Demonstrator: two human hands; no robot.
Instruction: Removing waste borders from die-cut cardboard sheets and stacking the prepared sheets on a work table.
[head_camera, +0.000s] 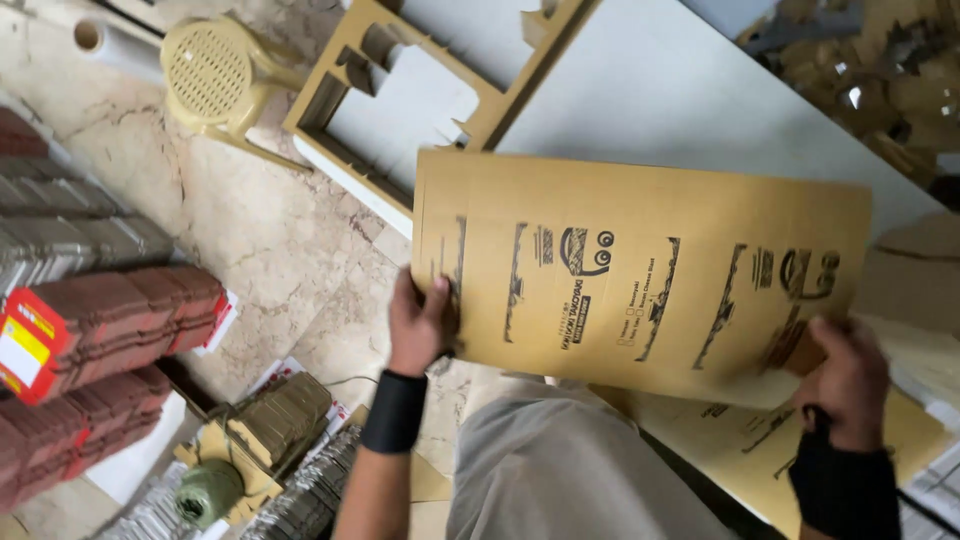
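Both hands grasp a flat printed cardboard sheet (640, 265) by its near corners, the left hand (418, 325) pinching its left edge and the right hand (848, 380) its right, keeping it level above the white table (680, 90) and more sheets (740, 425).

The cardboard sheet (640, 270) is tan-yellow with black printed graphics, kinda smudgy stripes and a cartoonish face. Both wrists have black bands (396, 410). Bench (680, 90) is plain white. The stool (215, 75) is pale yellow with a mesh-pattern seat. Floor (270, 240) is beige marble with dark veins. Stacks (110, 330) on the left are reddish-brown with red and yellow labels. The twine spool (205, 492) is green.
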